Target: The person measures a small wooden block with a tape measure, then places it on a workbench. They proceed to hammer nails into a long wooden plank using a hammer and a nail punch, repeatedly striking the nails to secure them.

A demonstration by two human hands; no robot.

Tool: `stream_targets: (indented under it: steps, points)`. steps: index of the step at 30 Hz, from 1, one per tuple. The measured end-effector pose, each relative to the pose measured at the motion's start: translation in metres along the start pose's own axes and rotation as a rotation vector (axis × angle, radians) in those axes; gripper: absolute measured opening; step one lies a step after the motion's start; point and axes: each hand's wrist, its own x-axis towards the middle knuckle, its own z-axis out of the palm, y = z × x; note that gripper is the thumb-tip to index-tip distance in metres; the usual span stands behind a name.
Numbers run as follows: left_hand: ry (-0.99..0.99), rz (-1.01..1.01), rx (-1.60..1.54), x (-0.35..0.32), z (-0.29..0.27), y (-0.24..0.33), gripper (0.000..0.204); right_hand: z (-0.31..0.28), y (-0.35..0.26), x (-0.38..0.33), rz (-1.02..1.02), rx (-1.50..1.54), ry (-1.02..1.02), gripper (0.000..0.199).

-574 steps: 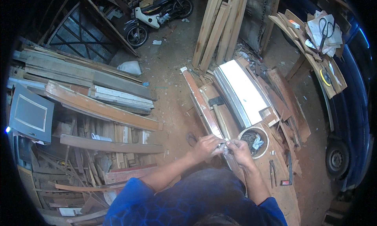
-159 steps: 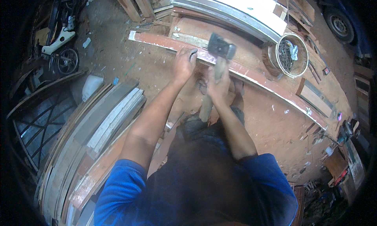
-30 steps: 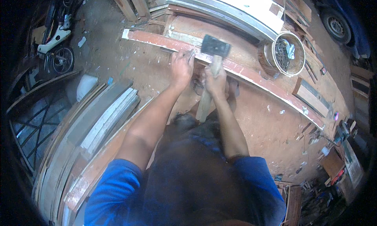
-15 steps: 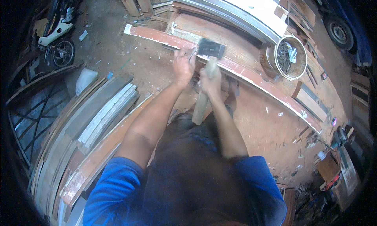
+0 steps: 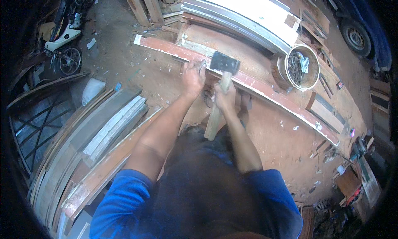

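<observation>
My right hand (image 5: 225, 98) is closed around the wooden handle of a hammer-like tool (image 5: 226, 63) with a broad, dark, flat-sided head. That head is over the long reddish-brown board (image 5: 261, 88); whether it touches cannot be told. The handle's butt points back toward my body. Just left of the tool head, my left hand (image 5: 192, 79) is at the board's near edge, its fingers pinched on something thin and dark (image 5: 202, 64), too small to name. The board has chipped pale paint and runs from the upper left to the lower right.
A bucket (image 5: 307, 69) with nails or metal scraps stands beyond the board at right, near a short wood block (image 5: 325, 112). Stacked planks (image 5: 99, 135) lie at left. A white panel (image 5: 244, 15) is at the back. A motorcycle (image 5: 64, 48) and blue vehicle (image 5: 365, 35) flank the area.
The tool's head, blurred by motion before, is sharper now and slightly closer to me, along with my right hand. My left hand keeps its place at the board. The whole view has shifted slightly.
</observation>
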Motion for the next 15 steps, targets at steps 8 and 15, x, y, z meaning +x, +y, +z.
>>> stream_targets:
  steps: [8,15]
  points:
    - [-0.050,-0.061,0.014,0.005,0.005,0.003,0.034,-0.003,-0.017,-0.003,0.027,-0.051,-0.068,0.040]
    - [-0.008,-0.154,0.174,0.015,0.001,0.012,0.030,-0.049,-0.068,-0.025,0.035,-0.065,-0.151,0.020]
